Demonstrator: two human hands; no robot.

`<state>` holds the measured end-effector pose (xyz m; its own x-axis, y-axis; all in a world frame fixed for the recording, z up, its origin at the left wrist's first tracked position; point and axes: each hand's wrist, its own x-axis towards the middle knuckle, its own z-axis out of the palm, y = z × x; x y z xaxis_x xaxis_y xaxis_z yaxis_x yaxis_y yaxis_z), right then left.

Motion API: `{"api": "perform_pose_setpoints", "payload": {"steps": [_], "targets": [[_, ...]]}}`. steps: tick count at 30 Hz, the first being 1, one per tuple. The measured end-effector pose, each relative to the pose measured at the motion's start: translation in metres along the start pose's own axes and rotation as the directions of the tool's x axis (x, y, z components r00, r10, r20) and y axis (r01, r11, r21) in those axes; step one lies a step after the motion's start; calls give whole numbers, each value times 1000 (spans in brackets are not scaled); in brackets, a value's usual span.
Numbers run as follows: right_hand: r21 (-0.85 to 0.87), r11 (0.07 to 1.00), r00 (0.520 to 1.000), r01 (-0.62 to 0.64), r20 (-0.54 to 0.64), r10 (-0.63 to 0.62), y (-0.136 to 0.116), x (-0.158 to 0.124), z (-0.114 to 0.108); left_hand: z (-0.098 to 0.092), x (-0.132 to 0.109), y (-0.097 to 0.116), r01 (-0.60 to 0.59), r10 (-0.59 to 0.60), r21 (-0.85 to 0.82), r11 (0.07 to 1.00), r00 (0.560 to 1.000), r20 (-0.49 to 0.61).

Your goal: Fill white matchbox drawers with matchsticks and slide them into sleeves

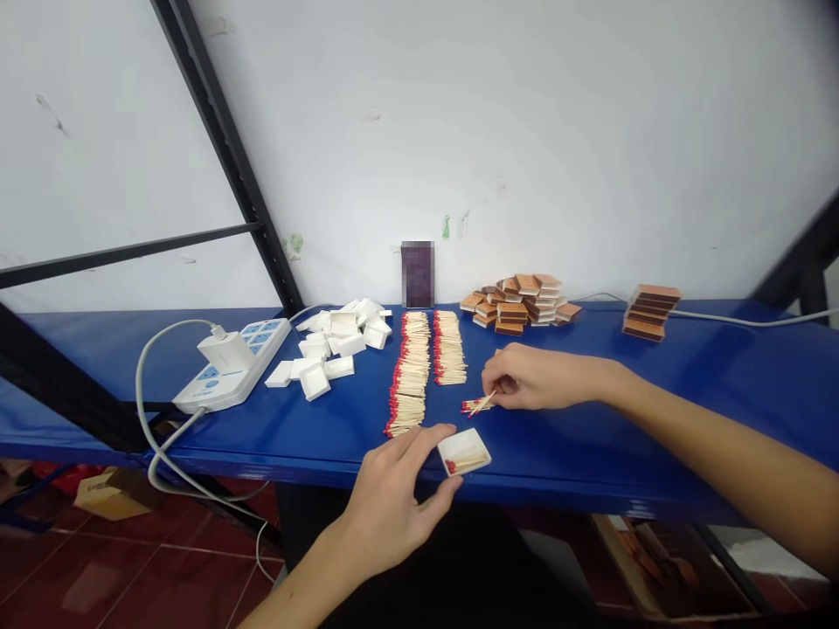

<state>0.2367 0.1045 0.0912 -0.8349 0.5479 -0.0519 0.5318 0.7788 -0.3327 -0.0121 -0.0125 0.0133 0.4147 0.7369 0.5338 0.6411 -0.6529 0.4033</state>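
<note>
Over blue shelf [688, 393], left hand [393, 494] is held half-open, right hand [524, 377] curled nearly closed. Match rows [412, 367] beyond left hand could be scattered if brushed by its knuckles. Tray [462, 445], gripped by left thumb and fingers near front edge, could be spilled if tilted. Match [481, 404], seemingly pinched in right fingertips, could be dropped if loosened.

A small white matchbox tray [461, 443], open side up, holds a few red-tipped matches [467, 462] along its near edge. Just beyond, a small loose cluster of matches [468, 405] lies near two packed rows of matches [412, 371], one longer, heads facing left.
</note>
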Motion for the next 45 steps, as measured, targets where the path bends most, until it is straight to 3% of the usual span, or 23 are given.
{"api": "perform_pose_setpoints", "payload": {"steps": [5, 10, 17, 24, 36, 45], "targets": [[54, 998, 999, 33, -27, -31, -1, -2, -3, 0, 0, 0, -6, 6, -4, 1000, 1000, -11], [132, 985, 993, 112, -57, -105, -23, -3, 1, 2, -2, -1, 5, -5, -22, 1000, 1000, -5], [-48, 980, 980, 194, -23, -195, -47, 0, 22, 1, 0, 0, 23, -23, -43, 999, 1000, 4], [-96, 976, 980, 197, -1, -198, -52, 0, 27, -2, 1, 0, 30, -27, -75, 997, 998, 49], [8, 985, 985, 175, 11, -175, -51, -1, 22, 0, 0, -1, 49, -47, -53, 997, 998, 44], [2, 979, 969, 206, -142, -203, -48, 3, 26, 0, 1, 0, 70, -68, -38, 997, 996, 58]]}}
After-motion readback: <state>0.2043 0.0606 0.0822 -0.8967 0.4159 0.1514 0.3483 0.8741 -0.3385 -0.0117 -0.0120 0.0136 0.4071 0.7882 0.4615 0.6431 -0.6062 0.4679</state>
